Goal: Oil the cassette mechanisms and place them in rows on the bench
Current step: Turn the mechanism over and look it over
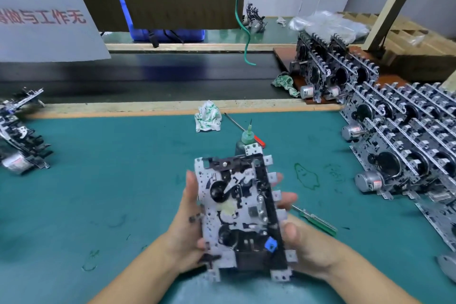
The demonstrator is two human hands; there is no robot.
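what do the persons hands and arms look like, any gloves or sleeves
No gloves and no sleeves in view: both forearms are bare down to the frame edge. The left hand has dark, greasy-looking smudges on the fingers and near the thumb. The right hand looks cleaner. No rings, watch or wristbands show.

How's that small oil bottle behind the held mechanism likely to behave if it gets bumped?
The oil bottle probably tips easily: it stands upright, narrow, with a tall needle tip. On its side it would likely roll, since the body looks round. It seems light, so the cassette mechanism gripped in the left hand and right hand could knock it over.
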